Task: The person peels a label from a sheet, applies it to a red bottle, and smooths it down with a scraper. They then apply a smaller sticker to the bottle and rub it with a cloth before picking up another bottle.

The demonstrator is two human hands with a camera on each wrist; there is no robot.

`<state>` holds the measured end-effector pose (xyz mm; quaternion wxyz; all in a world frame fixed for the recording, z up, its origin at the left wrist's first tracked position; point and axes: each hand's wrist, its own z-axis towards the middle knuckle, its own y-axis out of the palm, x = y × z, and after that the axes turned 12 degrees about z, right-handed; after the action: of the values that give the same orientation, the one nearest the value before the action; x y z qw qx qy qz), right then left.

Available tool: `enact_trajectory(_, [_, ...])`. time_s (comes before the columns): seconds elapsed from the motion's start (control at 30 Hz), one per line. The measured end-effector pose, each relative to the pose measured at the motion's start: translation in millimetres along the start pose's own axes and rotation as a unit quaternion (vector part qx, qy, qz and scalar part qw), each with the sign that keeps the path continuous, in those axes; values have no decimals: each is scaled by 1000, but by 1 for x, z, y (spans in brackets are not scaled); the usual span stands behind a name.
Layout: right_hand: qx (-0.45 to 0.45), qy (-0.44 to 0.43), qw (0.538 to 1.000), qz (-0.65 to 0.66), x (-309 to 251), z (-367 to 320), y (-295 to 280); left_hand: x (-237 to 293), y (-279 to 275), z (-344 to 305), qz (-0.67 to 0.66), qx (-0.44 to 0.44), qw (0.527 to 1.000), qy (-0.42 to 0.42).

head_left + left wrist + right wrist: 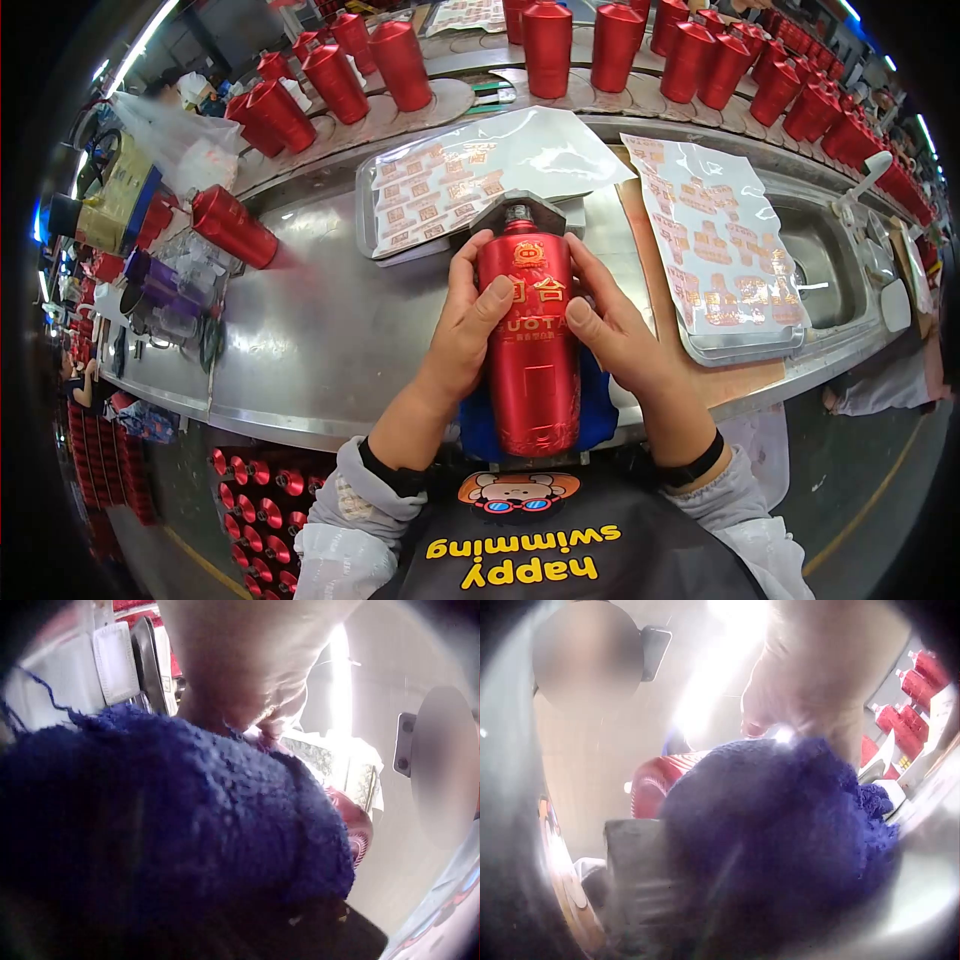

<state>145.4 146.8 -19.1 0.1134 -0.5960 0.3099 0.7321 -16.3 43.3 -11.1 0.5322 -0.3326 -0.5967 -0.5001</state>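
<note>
A glossy red bottle [535,390] with gold lettering lies with its neck away from me, propped on a blue towel-like pad [598,410]. My left hand [465,325] grips its left side, the thumb lying over the lettering. From the right side my right hand [620,335] holds it too, thumb at the edge of the print and fingers round the shoulder. A dark angular holder [490,215] sits behind the neck. In both wrist views the fuzzy blue pad [187,817] fills the middle and hides most of the bottle [651,791].
Sticker sheets with gold and red prints lie on a left tray [420,200] and a right tray [720,250]. Another red bottle [235,228] stands at left. Red bottles [548,50] line a conveyor [440,105] behind. A sink [815,260] is at right; crated bottles [262,515] sit below left.
</note>
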Motion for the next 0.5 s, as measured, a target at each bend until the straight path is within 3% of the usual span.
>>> enact_trajectory(0.07, [-5, -13, 999, -29, 4, -1, -1, -4, -5, 0, 14, 3, 1000, 16])
enact_trajectory(0.17, [-13, -26, 999, -45, 3, -1, 0, -1, -3, -10, 141, 20, 986, 83])
enact_trajectory(0.27, [-10, -16, 999, -29, -2, -5, 6, 10, 4, -8, 185, 43, 979, 75])
enact_trajectory(0.5, [-8, -29, 998, -52, 0, -5, 5, 20, 3, 13, 72, 30, 996, -35])
